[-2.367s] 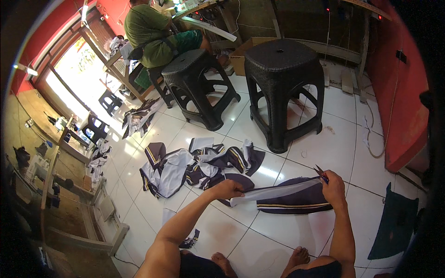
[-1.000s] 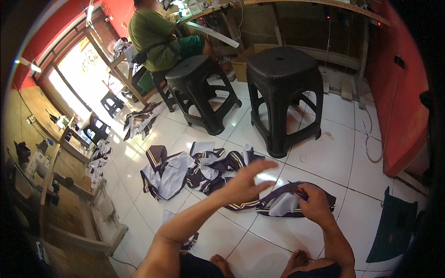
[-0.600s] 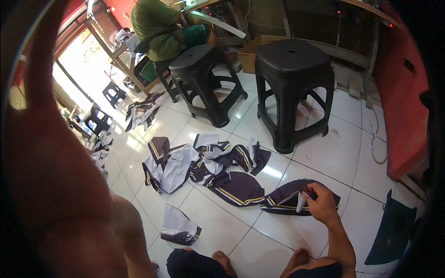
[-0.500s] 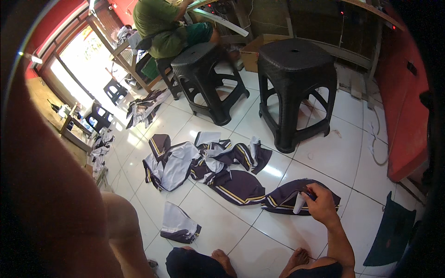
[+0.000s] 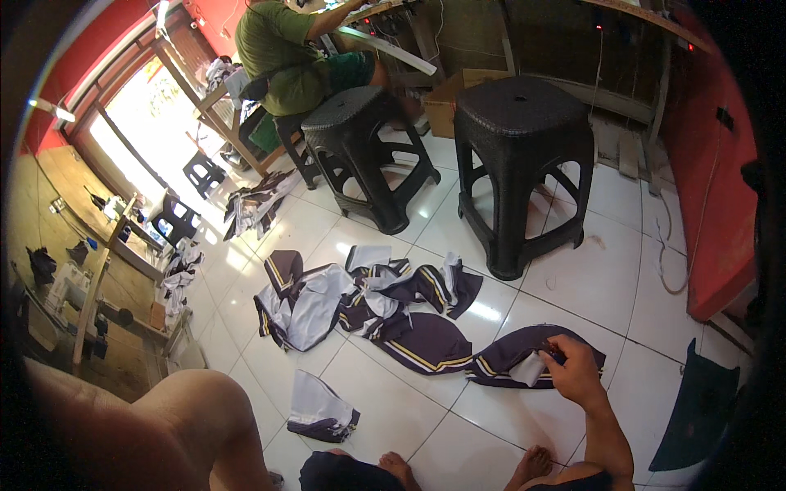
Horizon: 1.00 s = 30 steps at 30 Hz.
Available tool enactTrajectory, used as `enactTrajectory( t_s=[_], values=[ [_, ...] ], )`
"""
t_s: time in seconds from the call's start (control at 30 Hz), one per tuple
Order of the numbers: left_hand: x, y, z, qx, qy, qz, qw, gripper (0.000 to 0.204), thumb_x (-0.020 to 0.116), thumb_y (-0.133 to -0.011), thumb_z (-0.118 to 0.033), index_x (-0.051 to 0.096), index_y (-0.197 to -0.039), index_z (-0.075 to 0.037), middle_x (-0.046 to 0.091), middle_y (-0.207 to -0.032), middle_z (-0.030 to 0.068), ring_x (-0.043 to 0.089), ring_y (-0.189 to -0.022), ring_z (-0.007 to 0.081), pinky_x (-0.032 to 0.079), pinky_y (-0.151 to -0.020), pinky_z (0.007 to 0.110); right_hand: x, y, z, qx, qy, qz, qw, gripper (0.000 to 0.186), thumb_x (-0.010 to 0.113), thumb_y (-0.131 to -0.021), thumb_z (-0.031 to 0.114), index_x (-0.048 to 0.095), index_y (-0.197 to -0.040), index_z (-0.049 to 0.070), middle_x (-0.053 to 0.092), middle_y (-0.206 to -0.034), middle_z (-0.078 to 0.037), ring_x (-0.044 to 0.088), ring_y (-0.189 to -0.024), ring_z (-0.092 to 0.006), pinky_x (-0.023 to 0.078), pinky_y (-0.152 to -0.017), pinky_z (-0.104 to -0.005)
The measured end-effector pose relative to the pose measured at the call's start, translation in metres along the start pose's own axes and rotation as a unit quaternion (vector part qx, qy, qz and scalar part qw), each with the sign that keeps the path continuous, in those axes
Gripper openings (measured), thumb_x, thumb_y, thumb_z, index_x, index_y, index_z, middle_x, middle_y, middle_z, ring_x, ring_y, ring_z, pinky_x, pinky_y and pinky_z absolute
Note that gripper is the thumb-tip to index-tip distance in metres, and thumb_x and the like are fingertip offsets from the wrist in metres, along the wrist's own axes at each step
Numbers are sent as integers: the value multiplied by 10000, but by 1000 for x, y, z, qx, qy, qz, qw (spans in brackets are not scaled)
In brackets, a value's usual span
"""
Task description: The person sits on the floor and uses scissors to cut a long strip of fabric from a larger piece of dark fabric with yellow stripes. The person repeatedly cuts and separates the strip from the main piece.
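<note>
Fabric first: dark purple garment piece with yellow and white striping, lying flat on the white tiled floor, lower right of centre. Right hand resting on its right end, fingers closed in a pinching grip on the cloth beside a small white patch; something thin and dark at the fingertips, too small to tell. Left arm raised close to the camera, filling the lower left corner; left hand itself out of view, so grip there cannot be told.

Just left of the held piece, touching or nearly so, another dark purple panel with a yellow stripe. Beyond that, a loose heap of purple and white cut pieces spread over the tiles. Nearer the feet, a small folded white and purple piece lying apart. Bare toes at the lower edge.

Further back, two black plastic stools: one behind the held piece, another to its left. Behind those, a seated person in a green shirt at a desk. Cardboard box between the stools. Dark green cloth on the floor at far right.
</note>
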<state>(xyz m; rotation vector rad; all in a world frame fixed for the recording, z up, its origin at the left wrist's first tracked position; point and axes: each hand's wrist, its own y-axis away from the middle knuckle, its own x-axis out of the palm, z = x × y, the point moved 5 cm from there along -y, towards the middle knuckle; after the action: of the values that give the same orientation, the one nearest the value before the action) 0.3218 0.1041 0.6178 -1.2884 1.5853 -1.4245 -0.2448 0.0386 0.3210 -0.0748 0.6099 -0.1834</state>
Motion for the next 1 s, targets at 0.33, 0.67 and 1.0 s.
enactTrajectory(
  t_s=[0.33,0.67,1.0],
  values=[
    [29,6,-1,3,-4,26,1000,418,666,-917,-131,585,-1301,13,629,-1233,174,604,-1143,277,452,-1037,387,-2,1,-7,65,7,31,997,245,749,-864,114,658,-1052,-13,702,-928,-184,704,-848,-301,544,-770,-381],
    [161,27,-117,51,279,174,943,338,606,-959,-112,606,-1266,28,672,-1159,164,654,-1067,254,487,-1001,364,-5,-3,-4,18,-28,-6,999,234,742,-855,67,649,-1055,-12,693,-916,-183,684,-808,-307,540,-741,-374],
    [210,360,-236,-118,450,834,295,444,768,-914,-252,654,-1265,-4,713,-1162,174,682,-1040,209,531,-904,346,0,3,59,-60,-101,93,989,171,740,-866,48,669,-1003,-27,678,-884,-123,621,-775,-176,501,-723,-289]
  ],
)
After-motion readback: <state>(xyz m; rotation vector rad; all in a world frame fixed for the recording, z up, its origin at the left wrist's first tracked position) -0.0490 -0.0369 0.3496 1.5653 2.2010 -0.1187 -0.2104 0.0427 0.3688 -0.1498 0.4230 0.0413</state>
